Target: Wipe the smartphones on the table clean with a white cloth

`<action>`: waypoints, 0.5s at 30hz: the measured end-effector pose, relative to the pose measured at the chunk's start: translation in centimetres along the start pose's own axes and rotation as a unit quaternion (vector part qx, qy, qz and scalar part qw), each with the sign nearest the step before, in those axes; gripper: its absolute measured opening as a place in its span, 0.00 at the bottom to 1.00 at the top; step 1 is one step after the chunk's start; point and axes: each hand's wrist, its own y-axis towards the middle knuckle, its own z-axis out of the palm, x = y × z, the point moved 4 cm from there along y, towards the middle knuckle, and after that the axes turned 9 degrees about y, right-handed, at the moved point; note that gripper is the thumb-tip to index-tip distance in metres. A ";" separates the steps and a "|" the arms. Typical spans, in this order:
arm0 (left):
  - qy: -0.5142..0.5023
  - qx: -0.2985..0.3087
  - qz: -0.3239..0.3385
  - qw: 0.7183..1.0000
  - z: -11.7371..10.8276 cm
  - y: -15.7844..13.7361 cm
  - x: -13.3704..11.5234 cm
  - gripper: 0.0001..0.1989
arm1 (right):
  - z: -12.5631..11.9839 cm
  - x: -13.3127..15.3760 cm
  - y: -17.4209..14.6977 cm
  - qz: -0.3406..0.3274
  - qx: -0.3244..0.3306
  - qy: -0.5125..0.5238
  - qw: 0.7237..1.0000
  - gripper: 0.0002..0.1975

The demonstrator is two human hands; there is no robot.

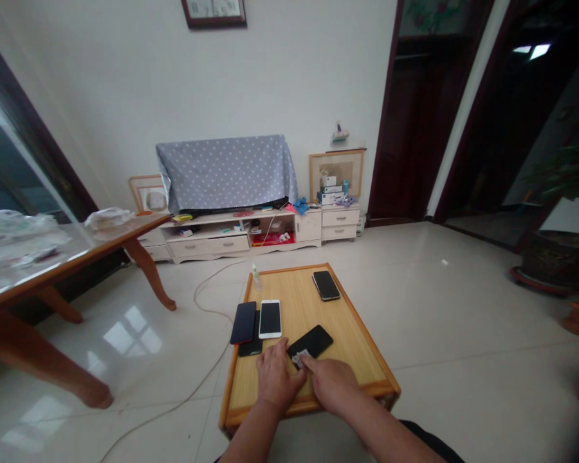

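Note:
A black smartphone (pixel 317 341) lies at a slant on the low wooden table, face up. My left hand (pixel 276 376) grips its near left end, with the thumb and forefinger at its edges. With its fingers closed, my right hand (pixel 335 384) presses a crumpled grey-white cloth (pixel 300 357) onto the near end of the screen. Just beyond my left hand is a white smartphone (pixel 270 319) with a dark screen. Beside that, a dark blue phone (pixel 244 321) with a red edge partly covers another black phone (pixel 251 347).
On the table (pixel 294 292) also stand a small clear spray bottle (pixel 256 278) and, at the far right, a dark phone (pixel 325 285). A cable (pixel 207 373) runs along the floor at left, near a larger wooden table (pixel 139 235). A low white cabinet (pixel 207 245) lines the wall.

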 end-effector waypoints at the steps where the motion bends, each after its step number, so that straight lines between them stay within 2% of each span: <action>1: -0.001 -0.002 0.001 1.000 0.1 0.0 0.1 0.37 | -0.3 -0.2 0.1 0.020 0.000 -0.009 1.000 0.27; 4: -0.010 -0.015 0.004 1.000 0.2 0.0 0.2 0.39 | -1.1 -0.6 0.1 0.047 0.010 -0.031 0.998 0.26; 9: -0.019 -0.043 0.014 0.999 0.5 0.0 0.3 0.36 | -0.6 0.9 0.1 -0.016 0.037 -0.029 0.999 0.26; 15: -0.029 -0.044 0.009 0.999 0.7 -0.1 0.5 0.42 | -1.4 0.8 1.2 0.066 0.034 -0.022 0.997 0.25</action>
